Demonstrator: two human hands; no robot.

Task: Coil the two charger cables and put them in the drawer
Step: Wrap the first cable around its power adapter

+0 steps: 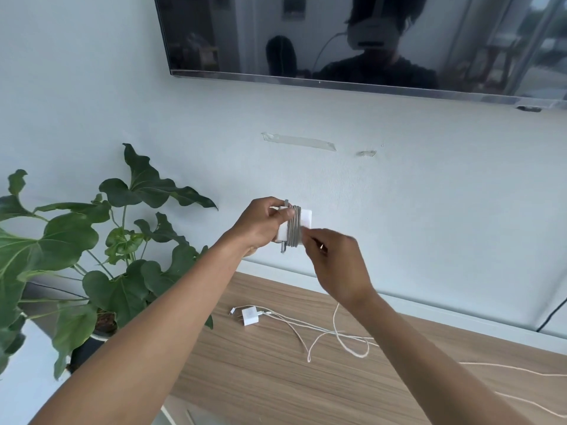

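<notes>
My left hand (260,222) grips a white charger block (306,219) held up in front of the wall, with its grey cable (294,228) wound around it in several turns. My right hand (334,262) pinches the cable's end against the block's right side. A second white charger (251,315) lies on the wooden cabinet top (245,372), and its thin white cable (337,338) trails loose in loops to the right. No drawer is in view.
A potted plant (92,240) with big green leaves stands at the left of the cabinet. A dark TV screen (337,35) hangs on the wall above. A black cord (552,314) runs down at the far right.
</notes>
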